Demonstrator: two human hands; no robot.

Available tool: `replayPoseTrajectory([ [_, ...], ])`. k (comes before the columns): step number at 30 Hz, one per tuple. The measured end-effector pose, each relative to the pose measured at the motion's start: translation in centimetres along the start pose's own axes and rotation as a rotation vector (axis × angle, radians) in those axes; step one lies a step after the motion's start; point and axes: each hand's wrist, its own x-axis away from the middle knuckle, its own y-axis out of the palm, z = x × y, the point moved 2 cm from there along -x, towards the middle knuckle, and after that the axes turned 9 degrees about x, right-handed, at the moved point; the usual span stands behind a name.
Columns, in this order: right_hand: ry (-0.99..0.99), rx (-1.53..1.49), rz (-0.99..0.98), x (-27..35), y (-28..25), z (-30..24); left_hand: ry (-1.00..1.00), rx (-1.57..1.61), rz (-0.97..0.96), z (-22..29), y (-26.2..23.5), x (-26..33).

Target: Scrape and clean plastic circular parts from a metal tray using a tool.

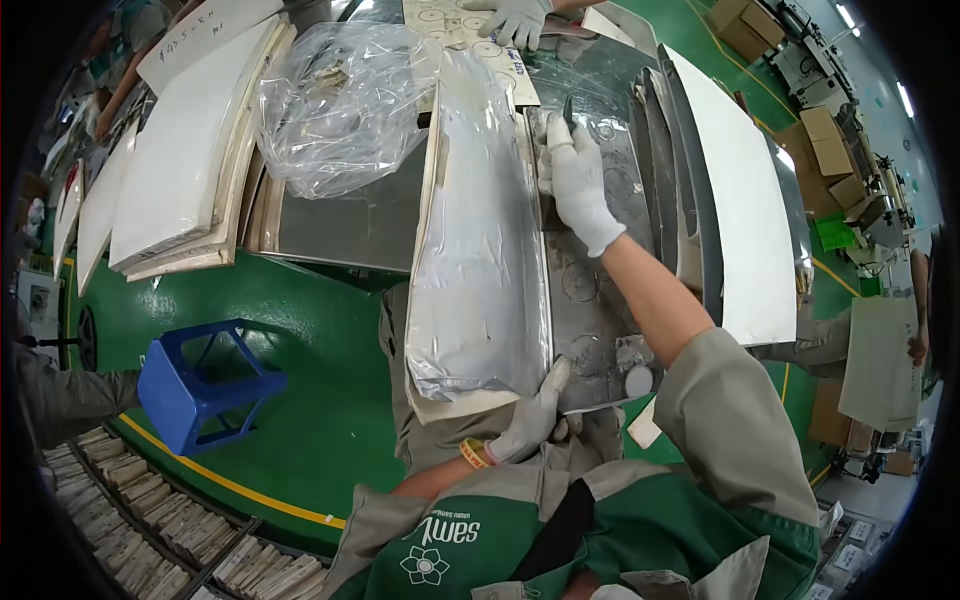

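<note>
A long board or stack wrapped in clear plastic (470, 250) lies lengthwise before me, its near end over my lap. My left hand (525, 425), in a white glove, holds the near right corner of this wrapped stack; its thumb lies along the edge and the other fingers are partly hidden. At the far right edge of the stack is my gloved right hand (580, 190), fingers curled around a slim dark pointed tool (568, 108). Beneath that hand, a dark grey sheet with faint circles (590, 290) extends along the right side of the wrapped stack.
Crumpled clear plastic (340, 110) sits left of the wrapped stack. White boards stand at left (180, 150) and right (730, 200). A blue stool (205, 385) is on the green floor. Another person's gloved hand (518, 18) rests on a circle-patterned board (440, 15) at the far side.
</note>
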Motion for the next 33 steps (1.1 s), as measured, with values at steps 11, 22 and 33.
replayPoseTrajectory([
  [11,-0.05,0.283,0.113,-2.6,-1.3,0.2,0.234,-0.042,0.003,-2.6,-1.0,-2.2],
  [22,-0.088,0.041,0.085,0.1,0.7,-0.1,0.151,0.074,-0.051,-0.9,-0.5,-0.7],
  [33,0.092,0.19,0.06,-2.3,0.1,0.6,0.115,0.128,0.077,-0.3,-0.2,-0.6],
])
